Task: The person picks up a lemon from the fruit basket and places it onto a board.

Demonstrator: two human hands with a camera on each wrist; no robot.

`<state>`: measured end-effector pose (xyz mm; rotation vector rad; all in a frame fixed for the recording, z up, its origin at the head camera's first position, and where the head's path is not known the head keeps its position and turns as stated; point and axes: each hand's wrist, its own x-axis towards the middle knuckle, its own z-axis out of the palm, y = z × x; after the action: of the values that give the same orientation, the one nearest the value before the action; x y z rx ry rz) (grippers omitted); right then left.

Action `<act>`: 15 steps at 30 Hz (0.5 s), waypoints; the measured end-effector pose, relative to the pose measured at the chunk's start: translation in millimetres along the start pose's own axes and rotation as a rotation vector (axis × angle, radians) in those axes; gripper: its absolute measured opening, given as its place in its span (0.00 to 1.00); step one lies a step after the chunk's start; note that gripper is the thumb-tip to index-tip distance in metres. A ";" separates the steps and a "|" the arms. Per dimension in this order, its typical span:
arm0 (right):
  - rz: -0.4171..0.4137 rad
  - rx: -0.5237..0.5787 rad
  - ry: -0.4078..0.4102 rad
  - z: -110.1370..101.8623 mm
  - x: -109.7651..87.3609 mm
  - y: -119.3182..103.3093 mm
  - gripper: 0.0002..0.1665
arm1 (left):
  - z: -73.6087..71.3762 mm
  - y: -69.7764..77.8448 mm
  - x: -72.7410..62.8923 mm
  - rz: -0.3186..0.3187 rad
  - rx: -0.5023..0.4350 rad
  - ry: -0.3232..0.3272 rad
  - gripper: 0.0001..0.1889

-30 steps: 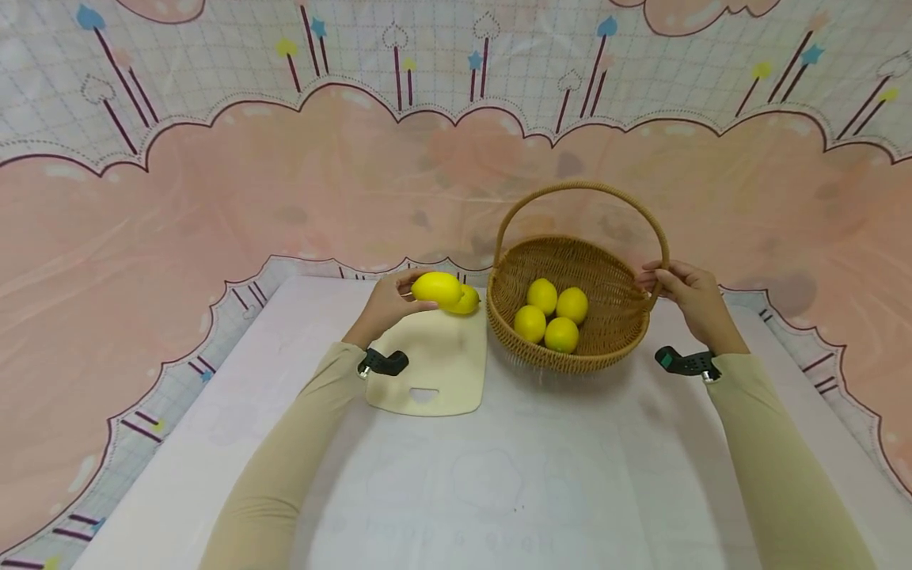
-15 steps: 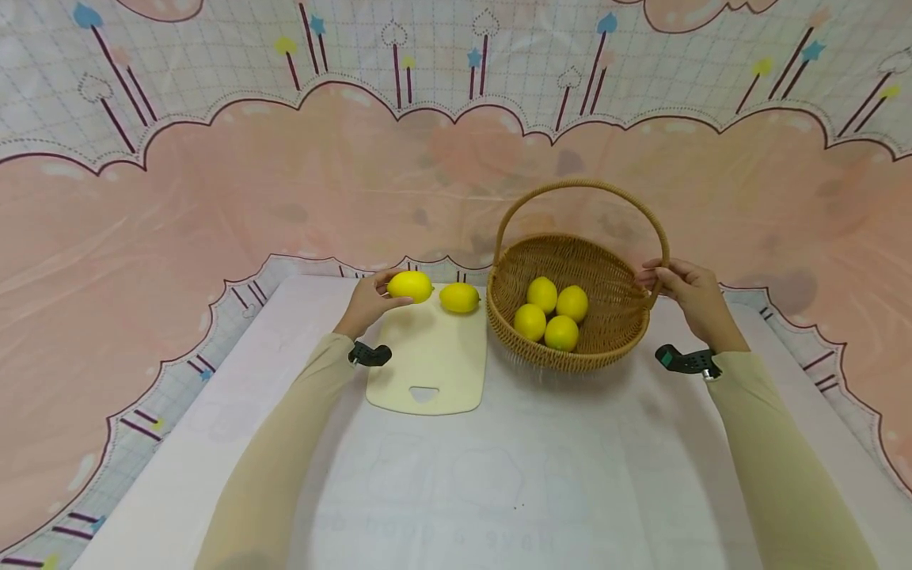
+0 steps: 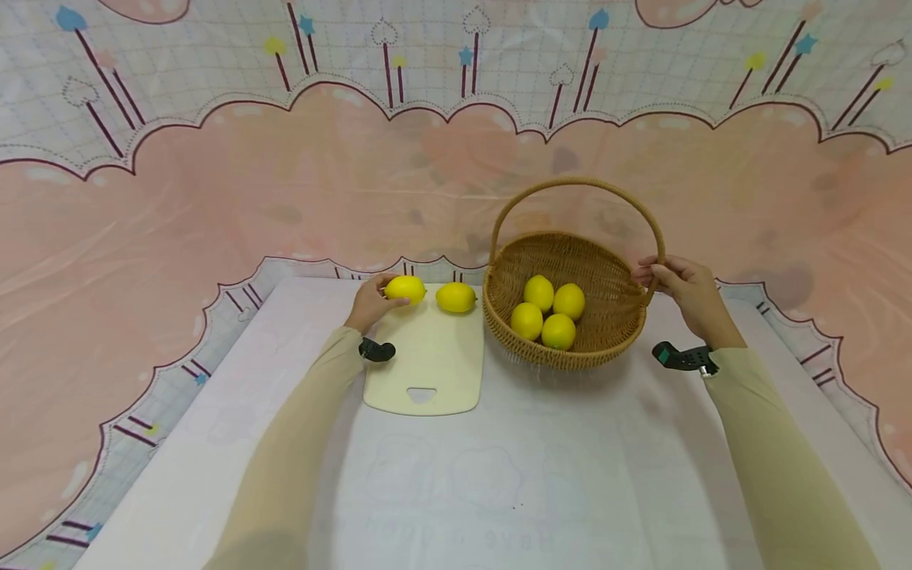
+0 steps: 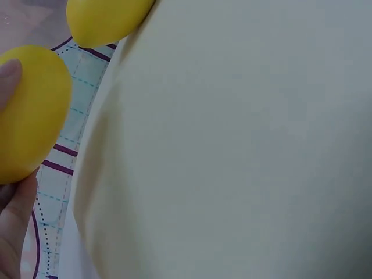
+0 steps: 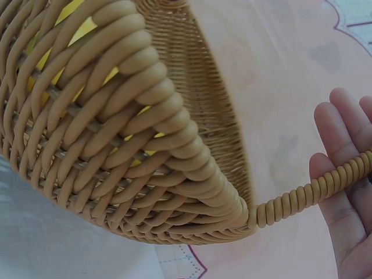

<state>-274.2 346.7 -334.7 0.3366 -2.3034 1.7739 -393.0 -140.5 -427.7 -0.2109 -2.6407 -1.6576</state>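
Observation:
Near the far left corner of a cream cutting board (image 3: pixel 427 356), my left hand (image 3: pixel 370 304) holds a yellow lemon (image 3: pixel 404 290) between thumb and fingers. In the left wrist view, the thumb and fingertips press on opposite sides of this lemon (image 4: pixel 40 116). Whether it touches the board is hard to tell. A second lemon (image 3: pixel 456 298) lies on the board's far right part. Right of the board, a wicker basket (image 3: pixel 606 317) bears several lemons (image 3: pixel 559 332). My right hand (image 3: pixel 693 297) holds the right lower end of its handle (image 5: pixel 290 203), fingers behind it.
A white table (image 3: pixel 456 483) carries the board and basket. Behind them rises a pink cloth backdrop (image 3: pixel 321 190) with printed candles. The basket's tall arched handle (image 3: pixel 577 181) stands up in front of it.
My left hand has carried its lemon leftward, away from the second lemon, and slightly down toward the board. The right hand keeps its place on the basket handle.

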 end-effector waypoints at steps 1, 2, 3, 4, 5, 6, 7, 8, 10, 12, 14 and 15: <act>-0.001 0.001 -0.001 0.0 0.1 0.0 0.14 | 0.8 -0.8 1.1 -0.004 0.011 -0.001 0.31; -0.001 0.006 -0.002 0.1 0.3 0.0 0.14 | 1.7 -1.4 1.9 -0.008 0.017 0.001 0.31; -0.001 0.008 -0.002 0.1 0.4 0.0 0.14 | 2.4 -2.0 2.6 -0.012 0.030 0.001 0.31; 0.000 0.012 -0.002 0.2 0.6 0.0 0.13 | 3.1 -2.5 3.2 -0.014 0.042 0.002 0.31; 0.002 0.015 -0.002 0.3 0.7 0.0 0.13 | 3.8 -3.3 3.9 -0.018 0.049 0.001 0.31; 0.003 0.018 -0.001 0.4 0.8 -0.1 0.13 | 4.5 -3.9 4.4 -0.021 0.054 0.002 0.32; 0.004 0.015 0.000 0.4 0.8 -0.1 0.13 | 5.1 -4.5 5.0 -0.025 0.056 0.000 0.32; 0.005 0.010 0.002 0.4 0.7 -0.1 0.13 | 5.8 -5.2 5.4 -0.035 0.049 0.001 0.32; 0.006 0.003 0.002 0.3 0.6 -0.1 0.13 | 7.1 -6.4 6.3 -0.050 0.038 -0.003 0.33; 0.004 -0.007 0.002 -0.1 0.5 0.0 0.14 | 8.2 -6.9 6.7 -0.065 0.012 -0.006 0.33; 0.002 -0.004 0.000 -0.6 0.6 0.3 0.15 | 8.9 -7.1 7.0 -0.074 -0.008 -0.010 0.34; -0.001 0.001 -0.002 -0.9 0.7 0.4 0.17 | 9.0 -7.1 7.2 -0.075 -0.010 -0.014 0.34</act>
<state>-275.0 347.6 -334.7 0.3393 -2.3032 1.7749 -400.4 -134.7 -437.4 -0.1260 -2.6827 -1.6974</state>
